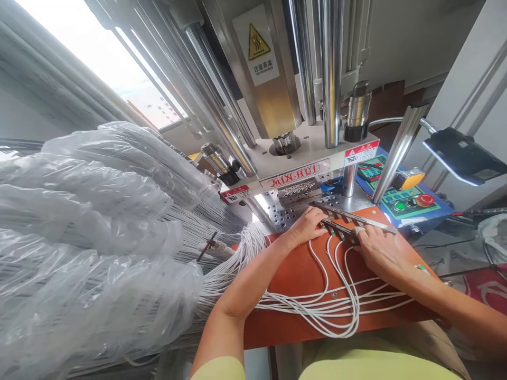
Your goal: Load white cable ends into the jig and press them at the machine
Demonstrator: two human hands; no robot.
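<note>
My left hand (pixel 308 226) is closed on the left end of a long dark metal bar fixture (pixel 348 217) with slots. My right hand (pixel 379 248) grips its right end, a ring on one finger. Small green-tipped cable ends (pixel 332 230) sit along the front strip between my hands. Several white cables (pixel 348 303) run from there, loop across the orange-brown work board (pixel 285 269) and lead left to a thick cable bundle (pixel 251 245). Another green cable end (pixel 422 269) lies by my right wrist. My fingertips under the fixture are hidden.
Behind the board stands a press with a "MIN-HUI" plate (pixel 295 176), a metal mould block (pixel 299 191) and a heat-warning label (pixel 257 45). Plastic-wrapped cable bundles (pixel 99 237) fill the left. At right are a control box (pixel 412 203) with a red button and a lamp (pixel 463 153).
</note>
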